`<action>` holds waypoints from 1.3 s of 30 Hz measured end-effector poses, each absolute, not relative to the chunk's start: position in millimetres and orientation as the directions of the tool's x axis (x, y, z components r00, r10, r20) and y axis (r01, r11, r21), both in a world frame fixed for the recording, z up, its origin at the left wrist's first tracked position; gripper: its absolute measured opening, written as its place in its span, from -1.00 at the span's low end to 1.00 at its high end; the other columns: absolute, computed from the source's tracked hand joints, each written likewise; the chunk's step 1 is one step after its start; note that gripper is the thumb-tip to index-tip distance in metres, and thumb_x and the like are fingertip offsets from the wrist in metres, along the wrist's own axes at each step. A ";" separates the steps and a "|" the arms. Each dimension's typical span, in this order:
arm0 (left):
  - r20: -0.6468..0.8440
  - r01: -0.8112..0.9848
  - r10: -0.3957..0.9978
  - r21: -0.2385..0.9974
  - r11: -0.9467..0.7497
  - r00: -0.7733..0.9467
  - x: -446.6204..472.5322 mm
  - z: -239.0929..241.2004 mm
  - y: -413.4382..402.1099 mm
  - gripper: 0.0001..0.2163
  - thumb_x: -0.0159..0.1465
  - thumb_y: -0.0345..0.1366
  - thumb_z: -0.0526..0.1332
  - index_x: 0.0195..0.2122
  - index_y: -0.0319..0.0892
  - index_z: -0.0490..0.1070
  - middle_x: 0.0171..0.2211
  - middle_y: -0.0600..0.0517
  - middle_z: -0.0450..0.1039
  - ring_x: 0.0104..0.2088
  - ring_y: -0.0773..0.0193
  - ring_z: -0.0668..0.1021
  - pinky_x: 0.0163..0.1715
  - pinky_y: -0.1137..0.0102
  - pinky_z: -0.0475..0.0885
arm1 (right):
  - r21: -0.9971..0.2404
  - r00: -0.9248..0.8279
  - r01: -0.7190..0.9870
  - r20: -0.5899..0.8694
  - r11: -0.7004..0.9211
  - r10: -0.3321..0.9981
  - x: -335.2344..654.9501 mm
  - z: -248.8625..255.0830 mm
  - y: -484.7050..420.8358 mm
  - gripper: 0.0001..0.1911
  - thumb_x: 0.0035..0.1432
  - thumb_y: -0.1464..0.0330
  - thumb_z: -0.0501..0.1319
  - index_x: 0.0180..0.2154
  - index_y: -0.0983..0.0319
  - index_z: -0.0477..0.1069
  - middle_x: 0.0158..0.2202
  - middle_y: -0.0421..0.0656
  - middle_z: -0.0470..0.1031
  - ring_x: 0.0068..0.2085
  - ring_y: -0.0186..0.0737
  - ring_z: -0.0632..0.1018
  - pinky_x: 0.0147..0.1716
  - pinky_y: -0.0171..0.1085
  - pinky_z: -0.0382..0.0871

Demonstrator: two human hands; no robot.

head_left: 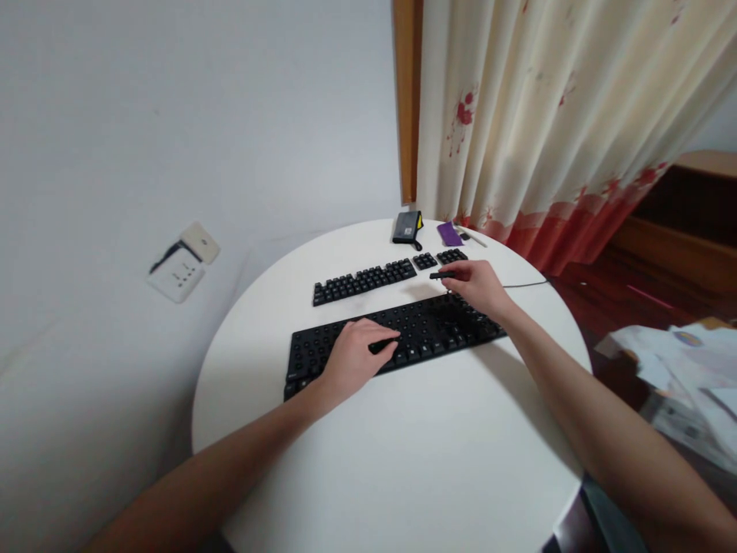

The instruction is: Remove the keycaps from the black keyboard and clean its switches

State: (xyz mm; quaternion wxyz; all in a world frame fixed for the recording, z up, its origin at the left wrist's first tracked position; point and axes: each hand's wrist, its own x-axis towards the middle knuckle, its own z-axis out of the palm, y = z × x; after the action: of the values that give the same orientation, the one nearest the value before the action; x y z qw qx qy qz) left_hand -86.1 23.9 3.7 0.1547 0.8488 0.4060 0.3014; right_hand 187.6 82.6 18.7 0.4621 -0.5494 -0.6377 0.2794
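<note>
White round table (374,468), keyboard (413,322) mid-dial, keycap rows (368,283) at 12 o'clock, probably lined up to keep order. Right hand (475,284) pinches black piece (437,275) at 1 o'clock. Left hand (357,349) on keyboard, guessing for steadiness; can't tell if fingertips grip anything.

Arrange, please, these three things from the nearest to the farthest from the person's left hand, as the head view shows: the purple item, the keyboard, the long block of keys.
From the left hand:
1. Keyboard, directly beneath the hand.
2. Long block of keys, beyond the keyboard.
3. Purple item, at the table's far right edge.
</note>
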 end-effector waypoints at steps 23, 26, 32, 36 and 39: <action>0.332 0.643 0.777 0.436 -0.630 0.535 -73.9 -12.4 23.4 -0.83 0.31 -0.15 0.24 -0.13 0.04 0.59 -0.16 0.09 0.61 -0.19 0.18 0.52 -0.16 0.21 0.34 | -0.815 -0.095 0.524 0.232 0.247 0.968 154.4 12.5 71.1 -0.82 0.10 0.42 0.25 -0.27 0.31 0.60 -0.34 -0.08 0.64 -0.32 -0.19 0.61 -0.21 -0.26 0.45; 0.334 0.654 0.771 0.408 -0.637 0.542 -73.8 -11.1 22.9 -0.82 0.33 -0.15 0.21 -0.12 0.05 0.58 -0.15 0.10 0.61 -0.18 0.17 0.51 -0.18 0.21 0.34 | -0.820 -0.101 0.518 0.226 0.245 0.969 153.5 11.5 71.1 -0.82 0.10 0.43 0.24 -0.27 0.33 0.60 -0.38 -0.08 0.64 -0.35 -0.21 0.60 -0.24 -0.28 0.45; 0.365 0.657 0.759 0.381 -0.651 0.540 -72.8 -8.8 20.5 -0.85 0.33 -0.18 0.22 -0.18 0.03 0.60 -0.15 0.14 0.61 -0.18 0.18 0.49 -0.17 0.20 0.32 | -0.824 -0.120 0.509 0.216 0.247 0.969 150.9 12.0 69.9 -0.83 0.09 0.43 0.24 -0.30 0.33 0.60 -0.41 -0.10 0.62 -0.38 -0.22 0.59 -0.28 -0.29 0.44; 0.378 0.659 0.751 0.364 -0.658 0.541 -71.9 -7.9 18.6 -0.84 0.33 -0.16 0.21 -0.20 0.02 0.60 -0.16 0.13 0.61 -0.18 0.17 0.49 -0.18 0.19 0.31 | -0.825 -0.125 0.508 0.215 0.249 0.969 150.5 11.5 70.3 -0.85 0.08 0.43 0.25 -0.33 0.32 0.59 -0.42 -0.11 0.62 -0.37 -0.21 0.58 -0.30 -0.30 0.43; 0.369 0.633 0.721 0.347 -0.692 0.586 -72.1 -6.6 17.7 -0.82 0.36 -0.19 0.19 -0.17 -0.01 0.59 -0.13 0.11 0.60 -0.16 0.16 0.48 -0.16 0.19 0.33 | -0.831 -0.114 0.500 0.219 0.246 0.969 152.9 9.3 71.7 -0.86 0.06 0.42 0.27 -0.33 0.31 0.59 -0.38 -0.11 0.63 -0.35 -0.21 0.59 -0.27 -0.29 0.44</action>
State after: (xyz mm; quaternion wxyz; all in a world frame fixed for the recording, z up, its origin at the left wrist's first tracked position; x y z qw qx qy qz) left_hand -72.1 17.7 -6.6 0.0895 0.8861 0.3820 0.2467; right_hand 152.9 71.7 9.3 0.3936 -0.5367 -0.6842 0.2982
